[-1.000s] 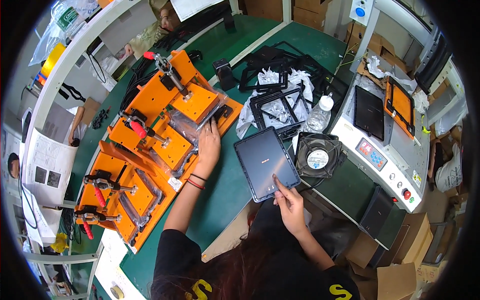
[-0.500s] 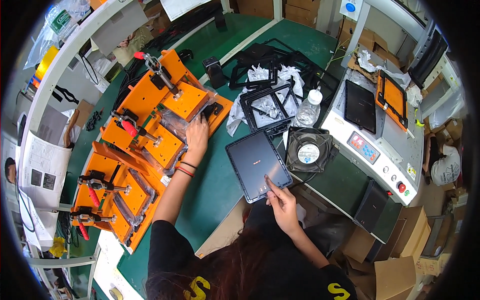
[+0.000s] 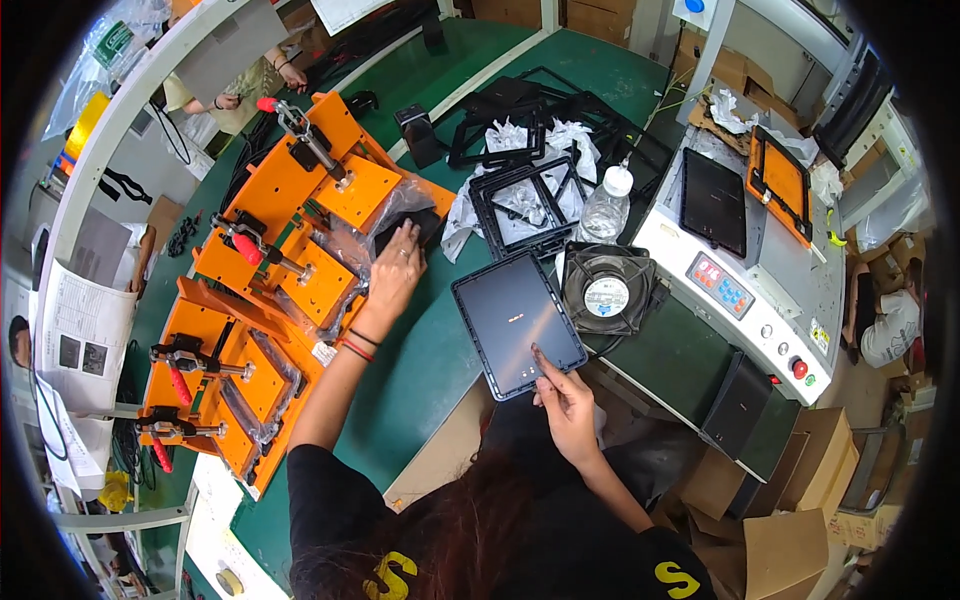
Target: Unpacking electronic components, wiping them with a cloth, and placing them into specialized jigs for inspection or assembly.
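Black piece (image 3: pixel 427 220) lies part-hidden under left hand (image 3: pixel 397 272).

1. Left arm (image 3: pixel 338 392) reaches forward, slanting inward.
2. Left hand (image 3: pixel 398 270): back up, fingers bent.
3. Right arm (image 3: pixel 612 488) slants inward too, reaching less far.
4. Right hand (image 3: pixel 570 408): partly closed in a grip.

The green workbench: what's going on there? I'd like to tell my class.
Someone is working two-handed. The right hand holds a dark panel by its lower edge. The left hand is on a black piece at the far end of the orange clamp fixture; its grip is unclear. A black fan sits right of the panel, with a clear bottle just beyond.
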`<state>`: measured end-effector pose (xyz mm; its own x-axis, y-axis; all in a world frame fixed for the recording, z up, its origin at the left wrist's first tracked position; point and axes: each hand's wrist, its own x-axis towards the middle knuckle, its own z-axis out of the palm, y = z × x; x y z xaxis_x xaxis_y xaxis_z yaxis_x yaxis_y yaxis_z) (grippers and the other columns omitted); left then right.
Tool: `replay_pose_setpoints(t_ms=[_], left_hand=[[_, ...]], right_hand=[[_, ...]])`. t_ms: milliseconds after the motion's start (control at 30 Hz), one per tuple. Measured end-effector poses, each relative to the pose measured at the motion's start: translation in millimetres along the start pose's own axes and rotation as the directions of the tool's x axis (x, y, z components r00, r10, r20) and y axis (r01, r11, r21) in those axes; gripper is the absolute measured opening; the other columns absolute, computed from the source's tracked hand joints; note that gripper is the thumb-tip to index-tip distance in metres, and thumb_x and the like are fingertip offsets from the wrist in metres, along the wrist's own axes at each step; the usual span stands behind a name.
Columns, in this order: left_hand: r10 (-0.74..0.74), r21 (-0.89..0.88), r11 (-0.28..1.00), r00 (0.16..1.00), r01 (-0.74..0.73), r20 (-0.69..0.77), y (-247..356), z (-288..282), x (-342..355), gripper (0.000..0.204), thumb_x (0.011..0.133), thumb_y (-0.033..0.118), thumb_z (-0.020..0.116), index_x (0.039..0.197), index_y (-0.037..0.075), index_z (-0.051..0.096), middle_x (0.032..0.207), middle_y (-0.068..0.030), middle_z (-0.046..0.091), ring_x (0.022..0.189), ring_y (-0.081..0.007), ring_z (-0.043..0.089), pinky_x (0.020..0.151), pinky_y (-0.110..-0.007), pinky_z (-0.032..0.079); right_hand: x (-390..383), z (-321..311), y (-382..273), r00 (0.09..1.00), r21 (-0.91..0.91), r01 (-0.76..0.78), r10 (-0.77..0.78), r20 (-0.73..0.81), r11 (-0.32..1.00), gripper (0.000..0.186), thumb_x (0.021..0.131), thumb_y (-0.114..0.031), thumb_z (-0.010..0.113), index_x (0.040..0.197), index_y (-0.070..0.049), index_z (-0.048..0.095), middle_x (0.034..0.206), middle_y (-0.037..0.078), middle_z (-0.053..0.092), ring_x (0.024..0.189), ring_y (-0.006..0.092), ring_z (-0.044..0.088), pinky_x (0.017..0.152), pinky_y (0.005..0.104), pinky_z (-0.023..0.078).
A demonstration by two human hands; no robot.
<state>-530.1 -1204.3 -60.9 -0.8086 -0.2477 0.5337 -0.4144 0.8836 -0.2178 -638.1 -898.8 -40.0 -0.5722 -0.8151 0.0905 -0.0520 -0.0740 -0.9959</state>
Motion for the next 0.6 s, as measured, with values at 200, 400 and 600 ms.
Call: replay_pose_setpoints(t_ms=[200, 400, 600], left_hand=[[-0.051, -0.273, 0.961, 0.998, 0.042, -0.029, 62.6, -58.6, -27.5, 0.031, 0.068, -0.002, 0.065, 0.097, -0.008, 0.057, 0.114, -0.0171, 0.055, 0.112, -0.0307, 0.051, 0.093, -0.038, 0.044], [-0.105, -0.397, 0.905, 0.984, 0.154, 0.143, 125.5, -108.2, -90.4, 0.032, 0.067, 0.000, 0.066, 0.097, -0.008, 0.058, 0.111, -0.0166, 0.057, 0.107, -0.0311, 0.053, 0.091, -0.039, 0.045], [-0.417, -0.340, 0.819, 0.887, 0.461, 0.198, 166.6, -126.0, -169.1, 0.028, 0.064, 0.001, 0.070, 0.090, -0.005, 0.061, 0.092, -0.0155, 0.061, 0.086, -0.0322, 0.060, 0.079, -0.039, 0.049]], right_hand=[[-5.2, -13.4, -14.6, 0.999, -0.008, 0.029, -0.029, -0.028, 1.000, 0.034, 0.088, -0.002, 0.049, 0.121, 0.000, 0.050, 0.122, 0.010, 0.054, 0.066, 0.0063, 0.047, 0.061, 0.0198, 0.044], [-1.2, -26.1, -25.3, 0.992, 0.053, 0.087, -0.081, -0.097, 0.995, 0.034, 0.088, 0.000, 0.049, 0.122, 0.000, 0.050, 0.122, 0.010, 0.053, 0.066, 0.0056, 0.046, 0.061, 0.0201, 0.045], [44.6, -10.6, -23.2, 0.999, -0.035, 0.051, -0.051, 0.005, 0.998, 0.033, 0.091, -0.007, 0.047, 0.122, -0.001, 0.050, 0.104, 0.007, 0.058, 0.064, 0.0063, 0.043, 0.058, 0.0200, 0.038]])
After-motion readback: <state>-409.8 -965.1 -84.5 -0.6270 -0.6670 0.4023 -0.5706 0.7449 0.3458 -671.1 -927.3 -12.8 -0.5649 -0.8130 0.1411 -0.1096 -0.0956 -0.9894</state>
